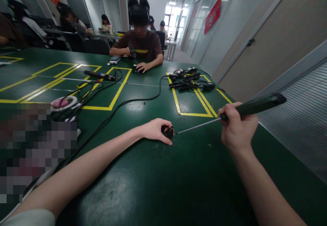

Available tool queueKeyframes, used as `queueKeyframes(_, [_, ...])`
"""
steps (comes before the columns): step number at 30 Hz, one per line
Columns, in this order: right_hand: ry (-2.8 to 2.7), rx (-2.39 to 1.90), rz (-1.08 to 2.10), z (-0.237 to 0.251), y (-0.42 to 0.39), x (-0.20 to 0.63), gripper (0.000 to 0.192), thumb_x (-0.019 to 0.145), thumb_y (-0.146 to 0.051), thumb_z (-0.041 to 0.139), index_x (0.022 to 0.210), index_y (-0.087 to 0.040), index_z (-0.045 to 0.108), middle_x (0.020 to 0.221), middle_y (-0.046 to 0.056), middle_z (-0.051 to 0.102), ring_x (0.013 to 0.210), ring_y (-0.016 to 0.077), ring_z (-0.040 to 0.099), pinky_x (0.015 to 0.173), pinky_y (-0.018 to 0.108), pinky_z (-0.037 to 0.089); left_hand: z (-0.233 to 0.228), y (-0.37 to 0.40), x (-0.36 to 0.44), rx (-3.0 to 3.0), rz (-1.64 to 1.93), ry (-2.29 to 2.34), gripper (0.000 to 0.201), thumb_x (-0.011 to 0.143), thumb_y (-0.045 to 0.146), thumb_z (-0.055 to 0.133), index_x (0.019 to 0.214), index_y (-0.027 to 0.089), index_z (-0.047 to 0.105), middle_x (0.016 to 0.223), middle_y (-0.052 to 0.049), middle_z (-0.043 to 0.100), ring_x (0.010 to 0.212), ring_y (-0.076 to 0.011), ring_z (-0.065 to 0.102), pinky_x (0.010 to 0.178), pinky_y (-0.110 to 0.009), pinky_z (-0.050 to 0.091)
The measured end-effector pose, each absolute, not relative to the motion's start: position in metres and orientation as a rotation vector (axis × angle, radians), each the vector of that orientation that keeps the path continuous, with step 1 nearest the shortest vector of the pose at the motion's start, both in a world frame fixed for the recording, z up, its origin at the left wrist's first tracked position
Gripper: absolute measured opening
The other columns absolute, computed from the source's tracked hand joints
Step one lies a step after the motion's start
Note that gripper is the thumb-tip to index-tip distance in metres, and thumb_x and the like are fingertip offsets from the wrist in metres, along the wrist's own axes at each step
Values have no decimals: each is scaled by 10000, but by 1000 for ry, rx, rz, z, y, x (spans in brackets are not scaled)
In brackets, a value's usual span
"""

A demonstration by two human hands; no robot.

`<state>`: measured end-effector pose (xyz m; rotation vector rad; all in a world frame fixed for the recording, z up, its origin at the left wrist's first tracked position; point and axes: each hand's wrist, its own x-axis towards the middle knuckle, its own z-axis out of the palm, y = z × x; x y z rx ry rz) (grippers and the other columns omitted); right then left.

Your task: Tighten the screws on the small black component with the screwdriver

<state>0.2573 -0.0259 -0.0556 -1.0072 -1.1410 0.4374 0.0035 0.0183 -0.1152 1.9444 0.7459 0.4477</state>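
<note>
My left hand (156,130) curls thumb and fingers around a small black part (169,132) with a metallic round piece on top. The part rests on the green table, and its exact kind is too small to make out. To the right, my right hand (236,127) is wrapped around the dark handle of a long screwdriver (252,106). Its thin metal shaft points left and down, with the tip at or very near the right side of the black part. My fingers hide some of the part.
Across the green table (143,192), a co-worker (139,43) holds a dark tool to a small black item. A bundle of black cables (187,79) lies at the back right. A corded dark tool (99,75) and a white coil (63,102) are at left. A black cable crosses the table.
</note>
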Motion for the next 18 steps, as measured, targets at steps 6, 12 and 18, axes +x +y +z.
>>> queueKeyframes(6, [-878, -937, 739, -65, -13, 269, 366, 765, -438, 800, 627, -226, 535, 396, -126, 306, 339, 47, 214, 355, 212, 155, -107, 29, -3, 1878, 354, 597, 581, 600, 315, 887, 1152, 185, 763, 1112, -53, 745, 1009, -229, 649, 908, -323, 489])
queueKeyframes(12, [-783, -1014, 943, -91, -4, 268, 456, 681, -507, 850, 612, -231, 494, 362, -156, 272, 308, 22, 155, 309, 171, 139, -104, 39, -10, 1536, 345, 412, 498, 725, 247, 555, 1160, 193, 792, 1198, -60, 787, 1146, -248, 674, 1048, -373, 481])
queueKeyframes(18, [-748, -1009, 957, -90, -8, 263, 458, 657, -481, 886, 636, -211, 516, 387, -157, 304, 319, 7, 215, 319, 139, 188, -101, 37, -11, 1640, 242, 454, 551, 679, 172, 784, 1228, 209, 758, 1154, -56, 797, 996, -190, 722, 939, -315, 536])
